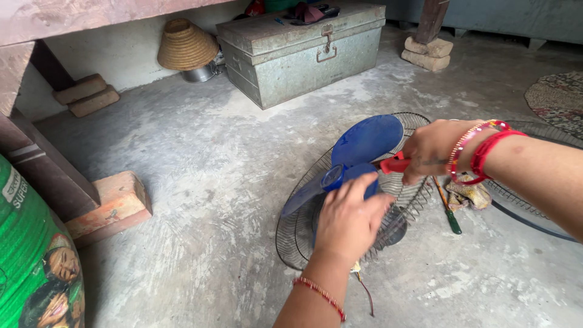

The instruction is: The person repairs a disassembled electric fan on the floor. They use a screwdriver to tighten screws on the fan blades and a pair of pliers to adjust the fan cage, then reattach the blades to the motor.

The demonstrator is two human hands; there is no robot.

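Soft, even daylight — faint shadows, slight wide-angle edge stretch

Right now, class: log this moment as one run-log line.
left hand: on blue fan blade | right hand: grips red-handled tool at hub | wire fan guard: flat on concrete floor

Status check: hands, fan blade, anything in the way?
Left hand on blue fan blade. Right hand grips red-handled tool. Screwdriver, rag beside wire guard.

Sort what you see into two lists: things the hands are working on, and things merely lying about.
In use:
left hand on blue fan blades
right hand gripping red-handled tool
wire fan guard

Lying about:
green-handled screwdriver
rag
metal trunk
woven basket
bricks
green sack
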